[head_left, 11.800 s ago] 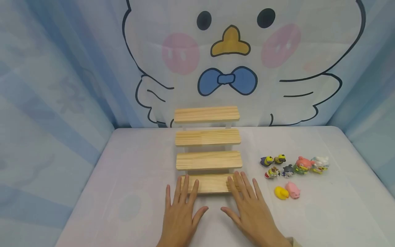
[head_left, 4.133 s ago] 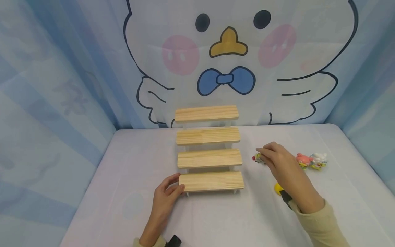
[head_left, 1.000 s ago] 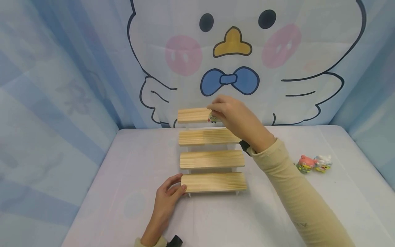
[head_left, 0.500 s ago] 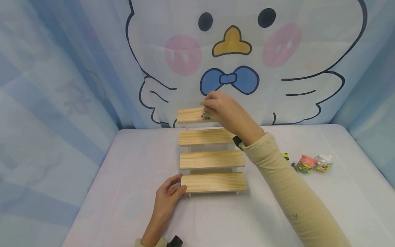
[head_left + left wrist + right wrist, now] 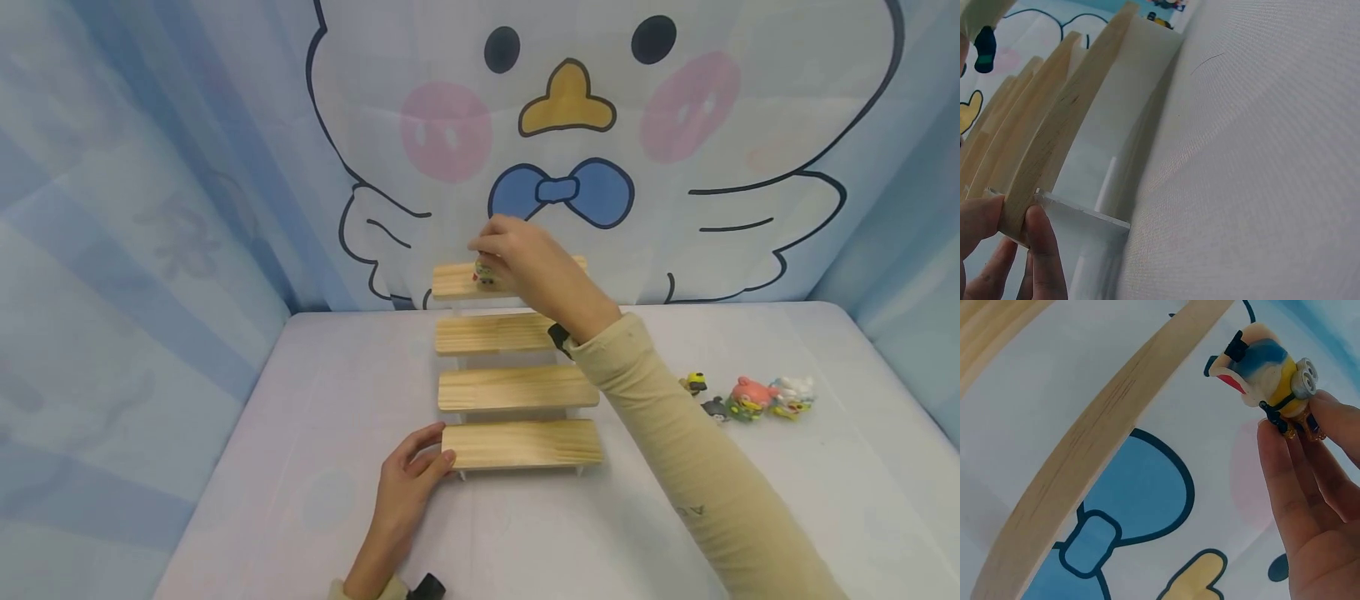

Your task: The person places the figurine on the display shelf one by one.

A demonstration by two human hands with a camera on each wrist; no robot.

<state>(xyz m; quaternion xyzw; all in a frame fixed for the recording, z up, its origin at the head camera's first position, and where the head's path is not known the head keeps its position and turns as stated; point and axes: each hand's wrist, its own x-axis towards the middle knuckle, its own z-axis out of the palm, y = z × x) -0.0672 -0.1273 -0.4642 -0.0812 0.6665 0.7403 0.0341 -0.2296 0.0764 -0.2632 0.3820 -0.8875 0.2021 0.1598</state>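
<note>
A stepped stand with wooden boards stands against the back curtain. My right hand (image 5: 536,271) pinches a small Minion figurine (image 5: 483,273) by its goggled head, over the left half of the top board (image 5: 450,282). In the right wrist view the Minion figurine (image 5: 1266,372) shows a yellow face, silver goggles and white, blue and red clothing, with its feet towards the board's edge. Whether the feet touch the wood, I cannot tell. With thumb and fingers my left hand (image 5: 408,483) grips the left end of the lowest board (image 5: 525,443).
On the white table (image 5: 300,400) to the right sit a pink figurine (image 5: 750,396), a white-topped figurine (image 5: 793,396), a dark figurine (image 5: 716,408) and a yellow-headed figurine (image 5: 693,383). The right sleeve (image 5: 690,450) hides part of the table. A cartoon-printed curtain (image 5: 675,250) hangs behind.
Both hands first lay flat at the lowest board. Since then the left took its left end, and the right picked the Minion figurine from the group, lifted it and carried it leftwards along the top board.
</note>
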